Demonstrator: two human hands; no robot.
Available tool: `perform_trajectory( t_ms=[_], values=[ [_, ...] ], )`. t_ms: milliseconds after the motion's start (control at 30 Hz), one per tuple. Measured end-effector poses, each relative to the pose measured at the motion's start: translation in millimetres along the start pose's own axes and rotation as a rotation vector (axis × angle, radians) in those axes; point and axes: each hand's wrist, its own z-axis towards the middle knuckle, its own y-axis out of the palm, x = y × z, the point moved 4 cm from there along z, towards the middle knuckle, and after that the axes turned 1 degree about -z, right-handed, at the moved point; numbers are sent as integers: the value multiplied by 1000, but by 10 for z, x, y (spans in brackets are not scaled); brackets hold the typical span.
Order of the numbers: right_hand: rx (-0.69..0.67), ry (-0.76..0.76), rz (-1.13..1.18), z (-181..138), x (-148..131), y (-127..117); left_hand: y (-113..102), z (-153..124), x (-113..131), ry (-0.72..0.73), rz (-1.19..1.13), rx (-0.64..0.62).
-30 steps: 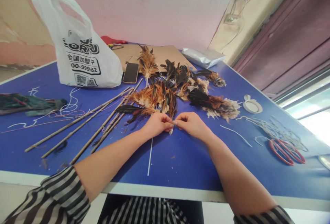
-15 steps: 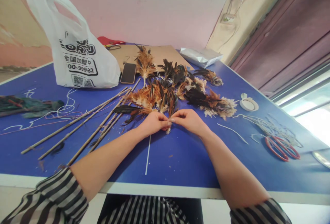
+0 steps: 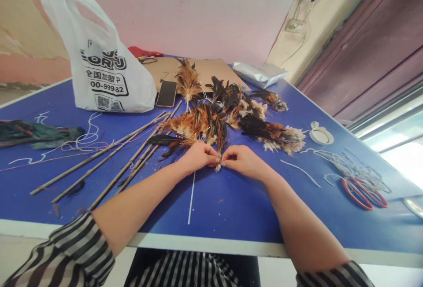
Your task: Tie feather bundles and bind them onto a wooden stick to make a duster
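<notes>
My left hand (image 3: 200,157) is closed in a pinch on the pale lower end of a small feather bundle (image 3: 218,136), whose dark and brown tips point away from me. Beside it, at the same bundle's base, my right hand (image 3: 244,161) has thumb and forefinger pressed together; whatever lies between them is too small to make out. Orange-brown and black feathers (image 3: 190,124) lie loose just beyond my left hand. To the right rests a bundle of black and brown feathers (image 3: 274,133) with a fluffy pale end. A thin white strip (image 3: 191,201) lies below my left hand.
Thin sticks (image 3: 99,163) lie at left, near white string (image 3: 90,139) and dark green cloth (image 3: 39,134). A plastic bag (image 3: 112,75), phone (image 3: 166,93) and cardboard (image 3: 211,69) are behind. On the right are a tape roll (image 3: 321,134), tangled cord (image 3: 350,163) and red-handled scissors (image 3: 357,193).
My right fingertips have drawn slightly down and away from my left fingers, so more of the bundle's base shows between them. The left hand keeps its pinch. The view has shifted slightly.
</notes>
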Motion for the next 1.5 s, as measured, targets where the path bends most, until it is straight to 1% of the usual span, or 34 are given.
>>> perform_trajectory(
  t_ms=[67,133,200,300,367,433,533,633,733,800,933,1067,1233,1333,1500],
  values=[
    [-57,2,18,1,23,16,-3,0,4,13,2,-9],
    [-86,15,45,9,51,20,1,-3,6,23,5,-19],
    [-42,43,110,23,75,1,12,-5,3,35,12,-30],
    [81,130,290,43,110,-4,33,1,-14,82,57,-57],
    [105,170,408,58,121,47,39,9,-32,130,131,-77],
    [67,176,480,77,126,126,32,10,-36,203,234,-78],
    [18,198,494,99,175,211,14,-19,4,344,393,-44],
    [10,217,478,105,234,225,16,-81,85,511,566,27],
    [1,228,477,99,245,210,65,-143,139,698,747,82],
    [-5,245,486,93,232,201,98,-160,134,764,836,115],
    [-26,256,502,86,202,198,120,-150,94,773,891,176],
    [-36,242,497,83,213,196,117,-150,76,742,871,174],
    [3,297,461,77,270,191,100,-155,73,717,841,187],
    [20,331,487,75,277,189,80,-140,64,693,816,195],
    [-10,377,566,59,268,147,43,-123,63,653,784,216]
  ],
)
